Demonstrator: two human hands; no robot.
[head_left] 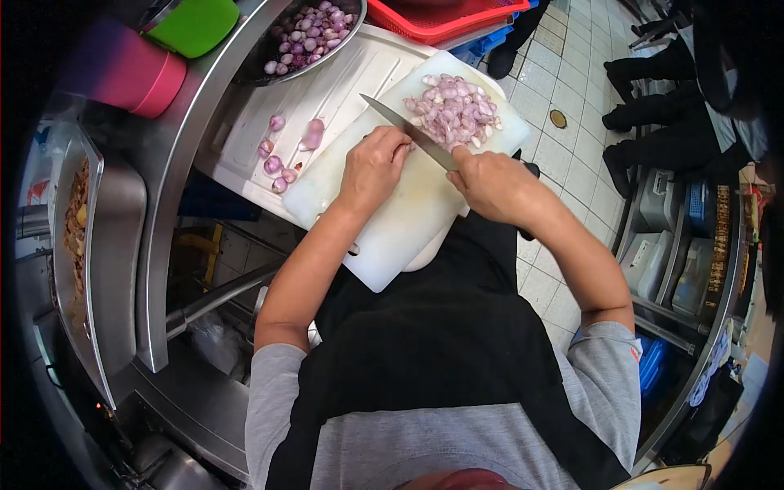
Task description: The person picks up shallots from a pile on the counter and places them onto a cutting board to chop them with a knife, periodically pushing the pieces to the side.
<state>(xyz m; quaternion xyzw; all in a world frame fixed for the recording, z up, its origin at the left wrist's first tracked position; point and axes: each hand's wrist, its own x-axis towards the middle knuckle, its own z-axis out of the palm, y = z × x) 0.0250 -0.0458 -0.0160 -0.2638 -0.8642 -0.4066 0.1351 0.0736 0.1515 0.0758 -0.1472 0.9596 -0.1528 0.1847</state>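
A white cutting board lies at an angle in front of me, over a white tray. My right hand is wrapped round the handle of a knife, whose blade points up and to the left. Close beside the blade, my left hand has its fingertips curled down on the board. A small pinkish bit of shallot shows at those fingertips, mostly hidden by them. Beyond the knife, a heap of peeled, cut shallots covers the board's far end.
Several loose shallots lie on the white tray, left of the board. A metal bowl of shallots stands behind them, near a red basket. A steel counter runs along the left. Other people's legs show at right.
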